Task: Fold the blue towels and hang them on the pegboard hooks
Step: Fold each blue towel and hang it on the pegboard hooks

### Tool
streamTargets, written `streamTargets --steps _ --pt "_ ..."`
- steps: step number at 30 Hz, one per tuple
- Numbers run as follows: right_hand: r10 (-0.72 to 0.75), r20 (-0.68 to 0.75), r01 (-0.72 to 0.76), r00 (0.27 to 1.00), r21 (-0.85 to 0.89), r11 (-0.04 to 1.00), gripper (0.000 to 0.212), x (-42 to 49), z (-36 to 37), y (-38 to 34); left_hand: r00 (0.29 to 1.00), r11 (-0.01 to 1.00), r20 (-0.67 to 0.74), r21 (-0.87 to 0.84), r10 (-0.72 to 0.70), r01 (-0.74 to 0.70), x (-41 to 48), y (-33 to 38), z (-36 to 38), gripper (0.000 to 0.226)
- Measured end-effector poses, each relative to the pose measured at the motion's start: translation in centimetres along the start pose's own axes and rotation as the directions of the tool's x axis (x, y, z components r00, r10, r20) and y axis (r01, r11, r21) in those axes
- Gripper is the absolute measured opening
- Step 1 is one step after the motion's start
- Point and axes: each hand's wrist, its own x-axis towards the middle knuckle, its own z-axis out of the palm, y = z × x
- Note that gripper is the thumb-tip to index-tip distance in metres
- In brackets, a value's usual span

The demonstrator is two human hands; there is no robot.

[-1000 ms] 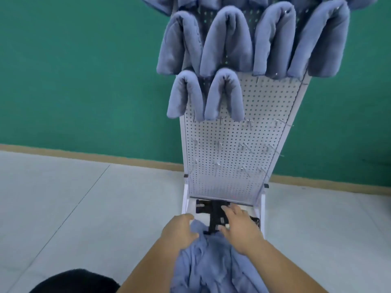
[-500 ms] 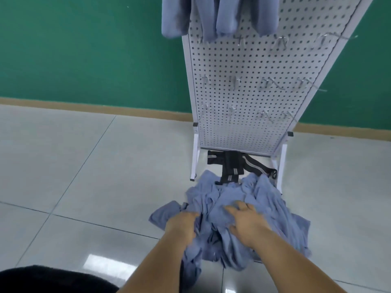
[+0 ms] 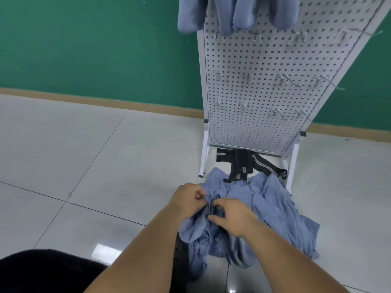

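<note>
- The left hand (image 3: pixel 187 198) has its fingers curled in, pinching a fold of blue cloth at the near-left edge of the pile of blue towels (image 3: pixel 275 208).
- The right hand (image 3: pixel 234 216) is just beside it, almost touching, with thumb and fingertips nipping the same bunched cloth (how much cloth lies under the palm cannot be seen).
- The pile lies crumpled on the tiled floor (image 3: pixel 95 166), in front of the foot of the white pegboard (image 3: pixel 264 127). Part of it is lifted and hangs below the two hands.
- Bare metal hooks (image 3: pixel 284 80) stick out of the pegboard in rows.
- Folded blue towels (image 3: pixel 190 15) hang at the top of the board, cut off by the frame edge.
- A black strap with grey stripes (image 3: pixel 241 166) lies on the floor between the stand's legs, touching the far edge of the pile.
- A green wall (image 3: pixel 84 39) stands behind.
</note>
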Motion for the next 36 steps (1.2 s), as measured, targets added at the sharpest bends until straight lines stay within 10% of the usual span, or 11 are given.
streamTargets --steps 10,29,36 --pt "0.015 -0.335 0.117 0.942 0.369 0.922 0.014 -1.1 -8.5 -2.7 0.971 0.96 -0.083 -0.155 0.225 -0.235 -0.8 8.2 -7.4 0.015" --pt "-0.012 -0.788 0.354 0.616 0.264 0.897 0.013 -13.6 -30.4 -8.2 0.824 0.843 -0.186 0.041 0.534 -0.537 -5.3 24.8 -20.4 0.019" --pt "-0.139 -0.442 0.189 0.886 0.07 0.979 0.03 -11.3 -25.6 -3.4 0.818 0.818 -0.175 -0.095 0.547 -0.567 -2.8 24.7 -12.9 0.011"
